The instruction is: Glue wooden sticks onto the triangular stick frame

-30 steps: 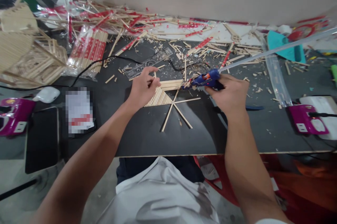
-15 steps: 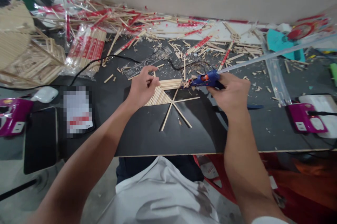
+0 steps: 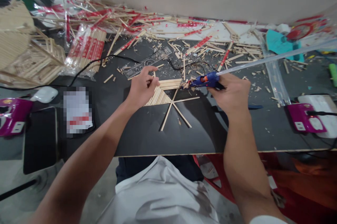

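Note:
My right hand (image 3: 231, 92) is wrapped round a blue hot glue gun (image 3: 206, 80), with a long clear glue stick (image 3: 263, 61) running out of its back. The gun's nozzle, clumped with wood bits, is at the right end of a row of sticks. On the dark table lies a flat wooden stick assembly (image 3: 162, 98): bare spokes meet at a centre, and two sections are filled with parallel sticks. My left hand (image 3: 142, 89), fingers curled, grips its upper left part. A short stick shows between thumb and forefinger; whether they pinch it is unclear.
Packed chopsticks (image 3: 85, 52) and finished stick structures (image 3: 34, 55) stand at left. Loose sticks and offcuts (image 3: 200, 46) litter the back. Phones (image 3: 40, 139) lie at left; purple power sockets (image 3: 306, 118) sit at right. A black cable (image 3: 105, 57) crosses the table.
The glue gun and its glue stick have shifted very slightly, the glue stick's far end dipping a little. My left hand stays in place on the assembly.

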Available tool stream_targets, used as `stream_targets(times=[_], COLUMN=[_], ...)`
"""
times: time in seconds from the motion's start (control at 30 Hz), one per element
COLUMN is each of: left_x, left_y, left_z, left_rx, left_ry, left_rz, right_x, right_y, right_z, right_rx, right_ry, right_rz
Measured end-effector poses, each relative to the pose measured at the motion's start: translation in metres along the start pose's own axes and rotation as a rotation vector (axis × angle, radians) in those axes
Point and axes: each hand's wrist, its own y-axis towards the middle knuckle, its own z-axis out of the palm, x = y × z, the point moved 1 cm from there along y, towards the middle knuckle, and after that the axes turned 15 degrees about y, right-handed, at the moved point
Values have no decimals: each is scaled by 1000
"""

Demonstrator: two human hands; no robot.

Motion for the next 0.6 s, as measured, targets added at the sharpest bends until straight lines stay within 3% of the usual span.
stream_targets(times=[0.13,0.27,0.6], left_x=[-1,-8,-15], left_y=[-1,-3,1], left_z=[-2,-7,-6], left_rx=[0,-49,-16], left_ry=[-5,-51,-297], left_rz=[3,19,-42], right_x=[-2,-8,-53], right_y=[2,4,-2], right_z=[-3,-6,9], right_rx=[-14,-109,-306], right_ry=[-9,-47,-51], right_rz=[46,174,388])
